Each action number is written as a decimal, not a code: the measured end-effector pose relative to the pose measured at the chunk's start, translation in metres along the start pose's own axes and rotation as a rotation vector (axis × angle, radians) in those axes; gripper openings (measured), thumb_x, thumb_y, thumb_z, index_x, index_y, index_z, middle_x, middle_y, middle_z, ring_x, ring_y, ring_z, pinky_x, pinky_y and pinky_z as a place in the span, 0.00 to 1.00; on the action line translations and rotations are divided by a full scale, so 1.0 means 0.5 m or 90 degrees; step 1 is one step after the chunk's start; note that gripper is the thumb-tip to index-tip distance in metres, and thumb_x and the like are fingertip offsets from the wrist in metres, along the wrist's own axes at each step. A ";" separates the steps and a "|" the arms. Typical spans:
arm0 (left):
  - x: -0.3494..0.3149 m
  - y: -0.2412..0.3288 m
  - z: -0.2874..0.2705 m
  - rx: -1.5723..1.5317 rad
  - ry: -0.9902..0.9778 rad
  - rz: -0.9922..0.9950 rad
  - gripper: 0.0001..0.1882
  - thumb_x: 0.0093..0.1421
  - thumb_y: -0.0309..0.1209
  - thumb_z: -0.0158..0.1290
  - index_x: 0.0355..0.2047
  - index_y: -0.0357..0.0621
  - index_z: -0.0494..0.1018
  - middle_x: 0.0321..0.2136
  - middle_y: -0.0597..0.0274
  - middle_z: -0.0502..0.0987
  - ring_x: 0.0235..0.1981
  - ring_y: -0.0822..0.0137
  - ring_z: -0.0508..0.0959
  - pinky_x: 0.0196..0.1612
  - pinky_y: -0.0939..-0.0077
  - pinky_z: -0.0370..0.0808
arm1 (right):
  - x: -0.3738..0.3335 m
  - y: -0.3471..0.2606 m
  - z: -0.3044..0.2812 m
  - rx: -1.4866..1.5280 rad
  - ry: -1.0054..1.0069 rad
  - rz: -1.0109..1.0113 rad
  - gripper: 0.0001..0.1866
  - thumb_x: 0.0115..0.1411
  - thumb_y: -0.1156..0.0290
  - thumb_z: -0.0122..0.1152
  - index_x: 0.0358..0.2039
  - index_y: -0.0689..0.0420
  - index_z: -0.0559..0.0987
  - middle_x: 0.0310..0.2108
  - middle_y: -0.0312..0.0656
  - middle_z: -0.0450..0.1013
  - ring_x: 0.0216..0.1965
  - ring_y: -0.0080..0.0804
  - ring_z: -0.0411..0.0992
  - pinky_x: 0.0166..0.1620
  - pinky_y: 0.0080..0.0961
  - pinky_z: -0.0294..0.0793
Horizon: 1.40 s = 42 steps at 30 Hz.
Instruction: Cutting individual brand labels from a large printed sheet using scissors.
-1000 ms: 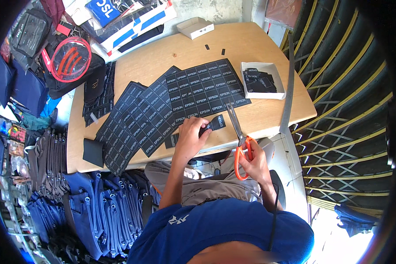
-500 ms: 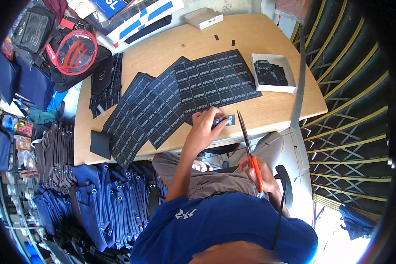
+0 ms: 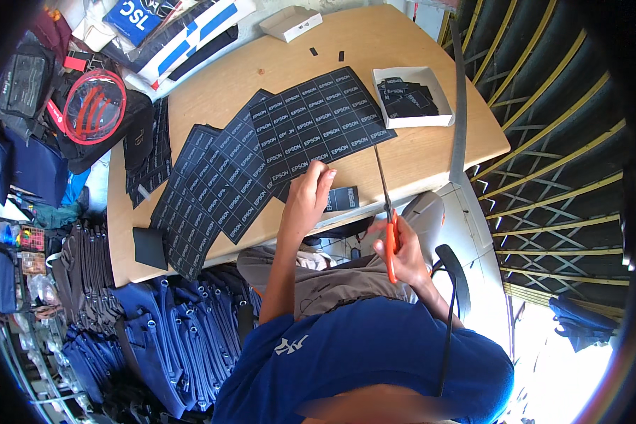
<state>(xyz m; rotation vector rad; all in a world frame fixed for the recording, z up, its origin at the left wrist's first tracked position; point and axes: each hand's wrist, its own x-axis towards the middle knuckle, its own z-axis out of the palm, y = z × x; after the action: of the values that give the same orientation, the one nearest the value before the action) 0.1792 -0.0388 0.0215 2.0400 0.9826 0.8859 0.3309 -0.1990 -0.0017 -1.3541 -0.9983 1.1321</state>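
Observation:
My right hand (image 3: pixel 407 256) grips orange-handled scissors (image 3: pixel 392 237) at the table's front edge, their long blades pointing away from me and nearly together. To its left, my left hand (image 3: pixel 308 194) is closed with curled fingers; whatever is in them, if anything, is hidden. Right beside it, a small dark strip of printed labels (image 3: pixel 343 199) lies near the table edge. I cannot tell whether the hand touches it. Beyond the left hand, large black sheets printed with a grid of labels (image 3: pixel 318 116) overlap in a fan across the table.
A white box (image 3: pixel 438 121) of cut black pieces stands right of the sheets. At the back are another white box (image 3: pixel 293 27) and two small black scraps. A folded black piece (image 3: pixel 150 249) lies front left. Blue bags (image 3: pixel 169 339) hang below; a folding metal gate (image 3: pixel 558 177) stands right.
My left hand has drawn left and away from the label strip it was holding at its fingertips. The scissors have risen slightly with my right hand. The whole view has shifted a little.

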 end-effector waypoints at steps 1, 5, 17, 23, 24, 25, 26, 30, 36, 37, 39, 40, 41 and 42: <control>-0.001 -0.003 -0.004 -0.006 0.006 0.010 0.11 0.64 0.30 0.47 0.29 0.35 0.64 0.16 0.54 0.68 0.15 0.62 0.68 0.21 0.72 0.64 | 0.013 0.007 0.010 -0.013 0.045 -0.059 0.21 0.51 0.64 0.68 0.39 0.63 0.71 0.24 0.34 0.68 0.24 0.16 0.62 0.29 0.15 0.63; -0.020 -0.013 0.005 -0.116 0.007 0.034 0.09 0.64 0.29 0.46 0.30 0.36 0.66 0.15 0.63 0.64 0.17 0.76 0.63 0.22 0.78 0.61 | 0.036 -0.018 0.034 -0.090 0.136 -0.087 0.25 0.47 0.63 0.72 0.39 0.63 0.71 0.19 0.34 0.66 0.19 0.14 0.59 0.23 0.15 0.59; -0.035 0.001 0.017 -0.377 -0.054 0.002 0.05 0.65 0.27 0.45 0.32 0.40 0.64 0.21 0.72 0.64 0.21 0.84 0.61 0.23 0.88 0.59 | 0.068 -0.029 0.046 -0.044 0.140 -0.064 0.17 0.50 0.70 0.69 0.31 0.60 0.68 0.15 0.29 0.59 0.18 0.12 0.55 0.21 0.15 0.56; -0.040 0.023 -0.008 -0.199 -0.146 -0.041 0.13 0.55 0.27 0.59 0.37 0.39 0.67 0.16 0.71 0.64 0.16 0.83 0.57 0.20 0.85 0.56 | 0.070 -0.046 0.040 0.043 0.149 -0.054 0.14 0.52 0.75 0.66 0.34 0.62 0.68 0.21 0.28 0.60 0.23 0.12 0.57 0.25 0.14 0.58; -0.042 0.022 -0.011 -0.171 -0.167 -0.039 0.11 0.55 0.27 0.58 0.36 0.39 0.69 0.15 0.70 0.64 0.16 0.82 0.56 0.19 0.84 0.55 | 0.070 -0.045 0.039 0.036 0.159 -0.067 0.15 0.52 0.75 0.66 0.34 0.62 0.68 0.22 0.28 0.60 0.24 0.12 0.57 0.25 0.14 0.59; -0.043 0.015 -0.016 -0.173 -0.174 -0.039 0.11 0.55 0.27 0.58 0.36 0.39 0.69 0.15 0.70 0.64 0.16 0.82 0.56 0.19 0.84 0.55 | 0.076 -0.038 0.038 0.039 0.172 -0.092 0.15 0.52 0.74 0.66 0.34 0.62 0.68 0.21 0.28 0.60 0.23 0.12 0.57 0.25 0.14 0.59; -0.044 0.002 -0.021 -0.132 -0.199 -0.035 0.09 0.56 0.27 0.58 0.33 0.38 0.69 0.15 0.69 0.63 0.16 0.81 0.57 0.19 0.83 0.56 | 0.079 -0.032 0.037 0.043 0.184 -0.118 0.15 0.52 0.74 0.66 0.33 0.62 0.68 0.21 0.28 0.60 0.23 0.12 0.56 0.24 0.14 0.58; -0.051 -0.001 -0.024 -0.163 -0.185 -0.057 0.08 0.58 0.27 0.55 0.27 0.34 0.70 0.15 0.67 0.64 0.17 0.79 0.58 0.20 0.81 0.57 | 0.079 -0.034 0.032 0.040 0.196 -0.061 0.14 0.52 0.73 0.67 0.32 0.61 0.68 0.21 0.28 0.60 0.22 0.12 0.56 0.23 0.13 0.58; -0.043 0.028 -0.033 -0.167 -0.204 -0.044 0.07 0.62 0.26 0.49 0.35 0.32 0.68 0.23 0.54 0.77 0.24 0.71 0.79 0.27 0.78 0.71 | 0.081 -0.027 0.045 0.042 0.212 -0.097 0.14 0.51 0.73 0.67 0.31 0.61 0.68 0.20 0.28 0.61 0.22 0.12 0.56 0.23 0.13 0.58; -0.040 0.036 -0.035 -0.185 -0.212 -0.102 0.07 0.62 0.25 0.49 0.35 0.32 0.68 0.23 0.55 0.76 0.24 0.73 0.78 0.27 0.79 0.70 | 0.082 -0.024 0.048 0.047 0.212 -0.096 0.14 0.51 0.73 0.67 0.31 0.61 0.68 0.20 0.28 0.61 0.22 0.12 0.56 0.23 0.13 0.58; -0.039 0.012 -0.025 -0.155 -0.193 -0.091 0.07 0.61 0.26 0.49 0.35 0.33 0.69 0.22 0.59 0.75 0.23 0.79 0.72 0.26 0.81 0.68 | 0.085 -0.016 0.052 0.049 0.218 -0.104 0.14 0.51 0.74 0.67 0.31 0.61 0.68 0.21 0.29 0.62 0.22 0.13 0.57 0.24 0.14 0.59; -0.038 0.010 -0.024 -0.148 -0.199 -0.094 0.07 0.61 0.26 0.49 0.35 0.33 0.69 0.22 0.59 0.75 0.23 0.79 0.72 0.26 0.81 0.68 | 0.086 -0.014 0.054 0.057 0.220 -0.102 0.14 0.51 0.74 0.67 0.31 0.61 0.68 0.21 0.29 0.62 0.22 0.13 0.57 0.24 0.14 0.59; -0.036 0.008 -0.024 -0.165 -0.202 -0.111 0.07 0.61 0.27 0.50 0.35 0.33 0.69 0.22 0.60 0.75 0.23 0.80 0.70 0.26 0.82 0.67 | 0.087 -0.016 0.054 0.055 0.222 -0.097 0.14 0.51 0.74 0.67 0.31 0.62 0.68 0.21 0.29 0.62 0.22 0.13 0.57 0.24 0.14 0.59; -0.036 0.007 -0.022 -0.181 -0.206 -0.128 0.08 0.60 0.27 0.50 0.34 0.33 0.70 0.21 0.61 0.74 0.23 0.81 0.68 0.25 0.82 0.67 | 0.087 -0.020 0.055 0.054 0.223 -0.092 0.14 0.51 0.75 0.67 0.31 0.62 0.68 0.21 0.29 0.63 0.22 0.13 0.58 0.24 0.14 0.60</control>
<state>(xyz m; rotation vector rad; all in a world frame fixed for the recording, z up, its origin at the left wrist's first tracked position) 0.1631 -0.0522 0.0254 1.7397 0.8136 0.5335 0.3132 -0.1500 0.0042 -1.3327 -0.7695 0.7857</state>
